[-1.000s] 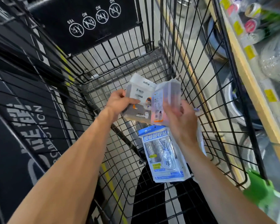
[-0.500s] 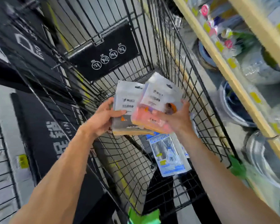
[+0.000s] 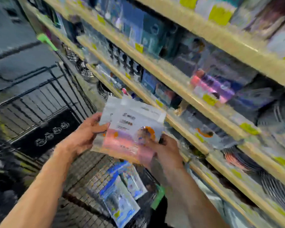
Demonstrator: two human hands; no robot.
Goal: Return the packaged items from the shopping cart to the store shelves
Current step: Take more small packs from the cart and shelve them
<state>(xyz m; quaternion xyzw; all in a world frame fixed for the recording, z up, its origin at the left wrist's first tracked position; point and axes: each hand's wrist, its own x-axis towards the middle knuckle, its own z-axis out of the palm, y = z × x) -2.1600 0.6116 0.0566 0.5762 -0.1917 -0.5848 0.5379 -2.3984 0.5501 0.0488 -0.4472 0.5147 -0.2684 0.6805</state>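
Change: the view swings up from the cart floor to the shelves; half a second ago the packets were held low inside the basket, and now they sit above its rim, at centre frame, in front of the shelf edges. The frame is heavily blurred by the turn.

Left hand: the left hand [image 3: 87,134] grips the left edge of the stacked packets [image 3: 132,129], thumb laid across the front.

Right hand: the right hand [image 3: 161,148] holds the lower right corner of the same stack, fingers curled under it and thumb on the face.

Packets: white at the top, pink and orange below; how many are in the stack cannot be told. They are close to the wooden shelf edge [image 3: 179,122] at centre right but not yet on any shelf.

Left behind: a blue-and-white packet [image 3: 120,191] lies on the wire floor of the shopping cart [image 3: 44,99], at lower centre, with what seems a second one just beside it.

Shelves: several wooden tiers run diagonally from upper left to lower right, crowded with packaged goods and yellow price tags [image 3: 219,12].

Meaning for the task: the lift out of the cart looks done for this handful; finding the matching spot and setting it down appears to come next, and at least one more trip to the cart remains.
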